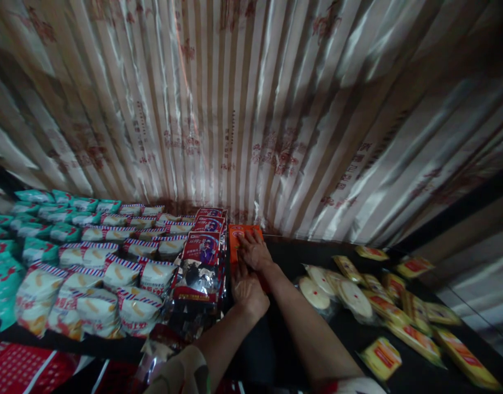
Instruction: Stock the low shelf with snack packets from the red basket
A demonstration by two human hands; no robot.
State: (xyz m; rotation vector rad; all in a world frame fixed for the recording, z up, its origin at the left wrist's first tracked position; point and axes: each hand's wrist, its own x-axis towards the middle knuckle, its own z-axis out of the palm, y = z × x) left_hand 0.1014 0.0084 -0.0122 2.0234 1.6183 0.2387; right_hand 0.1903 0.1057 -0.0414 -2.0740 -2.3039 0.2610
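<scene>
An orange packet (236, 232) lies against the row of dark red packets, under both my hands. My right hand (255, 250) rests flat on its upper part with the fingers stretched out. Closer to me, my left hand (249, 294) presses on its lower part, fingers reaching forward and partly overlapped by the right hand. Just left of them, dark red packets with a purple picture (200, 265) lie stacked in an overlapping column. The lower end of the orange packet is mostly hidden by my hands.
White bags with striped tops (98, 312) and teal bags (40, 251) fill the left of the black table (286, 262). Round pale flat items in clear wrap (354, 298) and several yellow packets (415, 336) lie at right. A red basket (19, 364) is at lower left; printed sheeting (251, 109) hangs behind.
</scene>
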